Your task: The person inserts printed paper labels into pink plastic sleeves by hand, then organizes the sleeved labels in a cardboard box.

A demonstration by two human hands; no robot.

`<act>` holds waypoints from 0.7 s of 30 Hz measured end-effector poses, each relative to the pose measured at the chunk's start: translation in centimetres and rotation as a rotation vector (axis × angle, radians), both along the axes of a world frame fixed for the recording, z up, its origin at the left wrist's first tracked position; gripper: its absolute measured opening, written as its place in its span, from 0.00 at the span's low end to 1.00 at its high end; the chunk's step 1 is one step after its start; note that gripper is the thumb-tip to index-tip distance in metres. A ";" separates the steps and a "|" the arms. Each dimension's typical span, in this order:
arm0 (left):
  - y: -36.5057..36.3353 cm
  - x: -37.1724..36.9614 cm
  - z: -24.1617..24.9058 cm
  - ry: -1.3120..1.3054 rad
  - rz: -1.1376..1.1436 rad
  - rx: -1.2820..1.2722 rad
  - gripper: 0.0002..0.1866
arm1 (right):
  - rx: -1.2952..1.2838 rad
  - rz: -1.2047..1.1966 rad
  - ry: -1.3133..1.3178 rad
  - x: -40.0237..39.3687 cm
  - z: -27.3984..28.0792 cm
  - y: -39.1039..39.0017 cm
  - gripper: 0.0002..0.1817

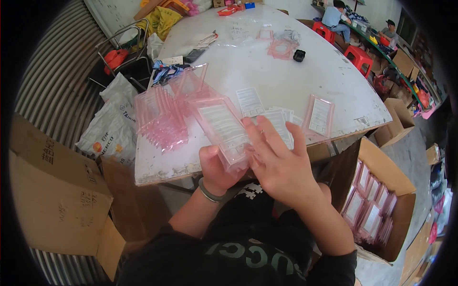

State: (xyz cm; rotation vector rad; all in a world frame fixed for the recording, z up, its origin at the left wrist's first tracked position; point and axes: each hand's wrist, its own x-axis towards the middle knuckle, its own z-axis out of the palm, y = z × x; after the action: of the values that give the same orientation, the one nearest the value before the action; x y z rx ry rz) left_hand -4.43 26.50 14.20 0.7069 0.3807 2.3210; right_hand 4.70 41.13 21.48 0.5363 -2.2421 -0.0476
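Observation:
My left hand (pixel 217 169) grips the bottom end of a clear plastic pouch (pixel 198 107) with pink edges, its thumb along the side. Inside the pouch sits a white printed card (pixel 223 125). Across the pouch's lower right corner reaches my right hand (pixel 284 162), fingers spread and fingertips touching the plastic. Beyond those fingers, loose printed cards (pixel 250 101) lie on the white table (pixel 281 76). To the left is a stack of pink-edged pouches (pixel 160 119). Another pouch with a card in it (pixel 320 117) rests near the table's right edge.
At my right stands an open carton (pixel 400 229) holding several filled pouches. A large cardboard box (pixel 57 186) and a white sack (pixel 112 124) are on the left. Farther back on the table lies a small black object (pixel 299 56). Two people sit at a far bench.

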 end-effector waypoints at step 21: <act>0.9 0.2 0.6 -0.188 0.037 -0.084 0.48 | -0.058 0.169 0.057 0.5 -0.9 1.1 0.17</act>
State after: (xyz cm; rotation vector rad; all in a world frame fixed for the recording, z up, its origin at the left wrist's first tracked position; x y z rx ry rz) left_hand -4.19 27.35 14.77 0.4395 0.4048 2.3671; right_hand 5.19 42.19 20.58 0.6827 -2.1283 0.0873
